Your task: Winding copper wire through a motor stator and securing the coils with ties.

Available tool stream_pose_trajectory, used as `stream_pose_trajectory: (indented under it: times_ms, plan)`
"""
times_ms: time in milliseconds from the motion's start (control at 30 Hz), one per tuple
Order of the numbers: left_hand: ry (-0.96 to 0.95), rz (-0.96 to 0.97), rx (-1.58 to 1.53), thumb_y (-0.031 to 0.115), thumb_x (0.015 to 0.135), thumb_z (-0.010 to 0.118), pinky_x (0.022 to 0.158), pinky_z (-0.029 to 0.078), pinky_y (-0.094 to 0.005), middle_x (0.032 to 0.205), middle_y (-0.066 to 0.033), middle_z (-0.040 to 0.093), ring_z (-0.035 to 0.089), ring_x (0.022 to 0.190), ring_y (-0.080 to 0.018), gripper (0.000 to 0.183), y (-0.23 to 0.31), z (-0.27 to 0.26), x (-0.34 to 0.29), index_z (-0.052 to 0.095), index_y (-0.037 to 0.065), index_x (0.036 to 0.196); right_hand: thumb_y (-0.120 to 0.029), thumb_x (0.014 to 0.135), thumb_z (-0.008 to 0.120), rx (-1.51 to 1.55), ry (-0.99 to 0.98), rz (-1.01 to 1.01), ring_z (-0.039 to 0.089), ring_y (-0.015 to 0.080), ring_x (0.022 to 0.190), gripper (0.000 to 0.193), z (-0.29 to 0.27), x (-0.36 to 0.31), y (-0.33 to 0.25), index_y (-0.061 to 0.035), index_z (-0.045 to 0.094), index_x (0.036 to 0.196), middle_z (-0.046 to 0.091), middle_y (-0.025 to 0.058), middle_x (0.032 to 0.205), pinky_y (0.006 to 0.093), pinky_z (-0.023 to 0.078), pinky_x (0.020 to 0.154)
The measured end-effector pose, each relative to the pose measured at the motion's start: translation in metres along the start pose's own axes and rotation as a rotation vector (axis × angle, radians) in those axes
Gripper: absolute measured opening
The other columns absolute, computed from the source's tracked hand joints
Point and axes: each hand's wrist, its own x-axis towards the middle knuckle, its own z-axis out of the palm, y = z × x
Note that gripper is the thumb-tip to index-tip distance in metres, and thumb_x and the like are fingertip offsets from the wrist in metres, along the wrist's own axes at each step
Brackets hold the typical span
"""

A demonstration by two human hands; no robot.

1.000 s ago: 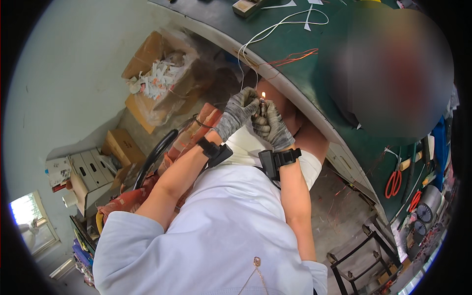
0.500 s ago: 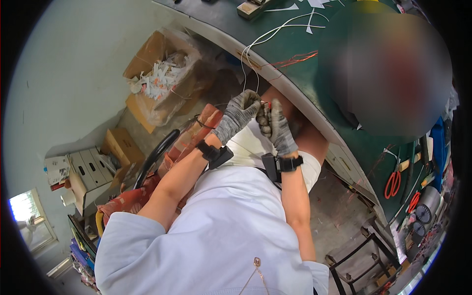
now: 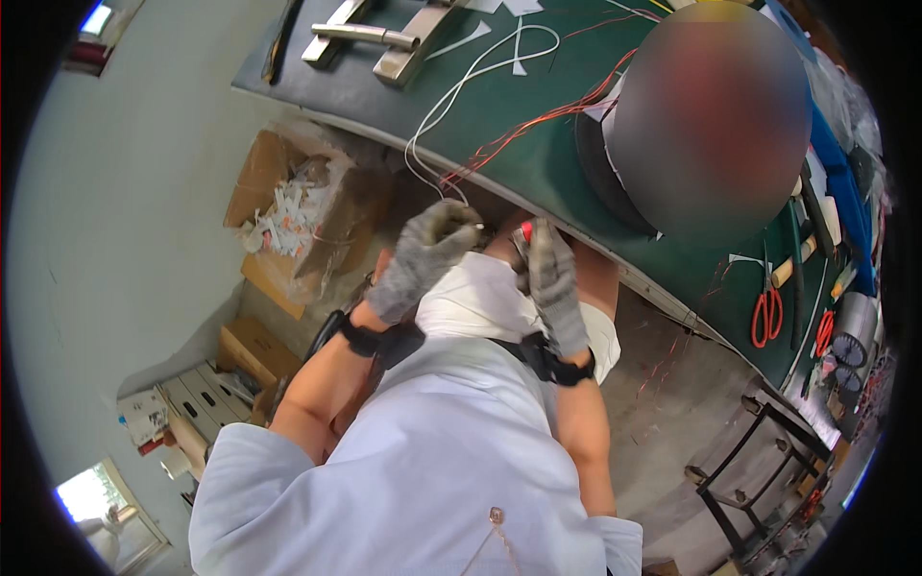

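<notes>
My left hand [image 3: 427,252], in a grey work glove, is closed around the end of a white cable [image 3: 444,103] that loops down off the green worktable [image 3: 538,154]. A short pale tip pokes out at its fingertips. Just to the right, with a small gap between them, my right hand [image 3: 552,278] is gloved too and curled above my lap. It grips a small object with a red end [image 3: 526,230], whose lower part the fingers hide, so its kind cannot be made out. Thin orange-red wires [image 3: 538,121] trail over the table edge near my left hand.
A metal fixture with a round bar [image 3: 365,36] stands at the table's far left. Red-handled scissors [image 3: 766,317] lie at its right. A large blurred round area [image 3: 711,125] covers part of the table. A box of white scraps [image 3: 288,221] sits on the floor, left.
My hands have drawn apart, the left one moving leftward with the cable; they were close together before. The view has shifted, bringing the metal fixture more fully into sight.
</notes>
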Motion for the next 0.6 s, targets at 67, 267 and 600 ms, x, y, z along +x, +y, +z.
stream_pose_trajectory:
  times_ms: [67, 267, 600]
  plan:
    - [0.12, 0.035, 0.282, 0.01, 0.081, 0.054, 0.059, 0.041, -0.0227, 0.074, -0.0003, 0.052, 0.047, 0.066, -0.0073, 0.01, 0.045, -0.027, -0.011, 0.056, 0.007, 0.09, -0.011, 0.082, 0.053, -0.652, 0.227, -0.527, 0.059, 0.0207, 0.083, 0.032, -0.019, -0.028, 0.008, -0.005, 0.05, 0.113, 0.056, 0.0145, 0.1, 0.0309, 0.047, 0.063]
    - [1.099, 0.615, 0.825, 0.023, 0.091, 0.047, 0.081, 0.044, -0.0275, 0.111, -0.0078, 0.056, 0.055, 0.091, -0.0149, 0.031, 0.168, -0.339, -0.144, 0.052, 0.002, 0.114, -0.003, 0.083, 0.048, -0.6, -0.023, 0.046, 0.053, 0.0244, 0.106, 0.038, -0.174, -0.091, -0.008, -0.0036, 0.046, 0.121, 0.053, 0.0119, 0.115, 0.031, 0.044, 0.087]
    - [0.721, 0.228, 0.589, -0.003, 0.085, 0.05, 0.09, 0.042, -0.0307, 0.125, -0.0122, 0.047, 0.046, 0.112, -0.0197, 0.046, 0.113, -0.191, -0.163, 0.04, 0.008, 0.128, -0.014, 0.088, 0.049, -0.696, 0.924, -0.221, 0.052, 0.0203, 0.097, 0.032, -0.225, -0.034, -0.058, -0.0041, 0.049, 0.118, 0.053, 0.0109, 0.105, 0.03, 0.042, 0.084]
